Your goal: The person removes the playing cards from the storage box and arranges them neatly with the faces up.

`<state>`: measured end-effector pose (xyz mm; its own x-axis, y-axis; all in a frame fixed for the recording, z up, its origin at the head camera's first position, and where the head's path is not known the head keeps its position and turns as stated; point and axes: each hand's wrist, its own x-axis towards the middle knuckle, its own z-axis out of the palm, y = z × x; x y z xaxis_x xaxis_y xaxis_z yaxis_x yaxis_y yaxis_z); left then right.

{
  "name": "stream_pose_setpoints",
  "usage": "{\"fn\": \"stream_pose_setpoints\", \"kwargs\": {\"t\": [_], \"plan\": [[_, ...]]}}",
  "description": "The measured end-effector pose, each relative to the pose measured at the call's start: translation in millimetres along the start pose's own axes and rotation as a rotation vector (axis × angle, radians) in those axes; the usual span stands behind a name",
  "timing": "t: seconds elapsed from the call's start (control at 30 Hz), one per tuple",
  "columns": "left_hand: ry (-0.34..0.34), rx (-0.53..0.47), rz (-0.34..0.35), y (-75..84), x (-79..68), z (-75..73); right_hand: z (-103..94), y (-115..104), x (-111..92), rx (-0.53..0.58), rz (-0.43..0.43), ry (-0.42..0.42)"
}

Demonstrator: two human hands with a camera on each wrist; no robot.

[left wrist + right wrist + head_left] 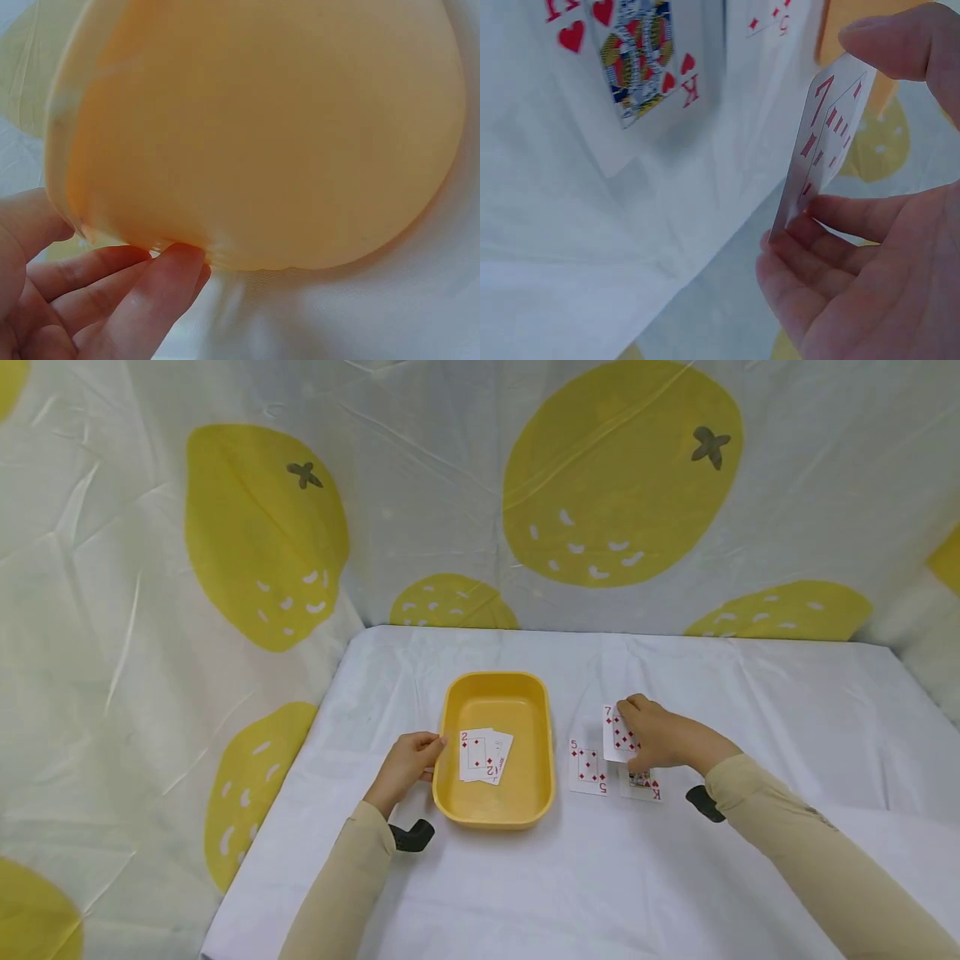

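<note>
My right hand [663,735] holds a seven of diamonds [829,139] by its edges, thumb at one end and fingertips at the other. Below that card a king of hearts [637,67] lies face up on the white cloth, partly covered in the head view. Just left of it is a five of diamonds [588,770], also face up. My left hand [405,768] pinches the left rim of a yellow tray [502,714], with thumb and fingers at its edge in the left wrist view. Inside the tray, a two of diamonds [477,755] overlaps another card [501,762].
A white cloth [720,710] covers the table under the tray and cards. Behind and to the left hangs a pale curtain [427,493] printed with large yellow lemons. The tray stands left of the loose cards.
</note>
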<state>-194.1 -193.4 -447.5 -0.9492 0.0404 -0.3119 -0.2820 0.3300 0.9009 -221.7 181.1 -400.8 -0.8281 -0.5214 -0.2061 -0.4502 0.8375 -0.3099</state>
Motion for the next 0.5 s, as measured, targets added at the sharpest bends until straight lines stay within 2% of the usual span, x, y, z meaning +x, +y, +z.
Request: {"fn": "stream_pose_setpoints", "kwargs": {"t": [0.23,0.5], "plan": [[-0.004,0.012,-0.006,-0.6,1.7,0.6,10.8,25,-25,0.03,0.084,-0.02],[-0.008,0.003,-0.01,-0.8,2.0,-0.5,24.7,49,-46,0.043,0.107,-0.063]]}}
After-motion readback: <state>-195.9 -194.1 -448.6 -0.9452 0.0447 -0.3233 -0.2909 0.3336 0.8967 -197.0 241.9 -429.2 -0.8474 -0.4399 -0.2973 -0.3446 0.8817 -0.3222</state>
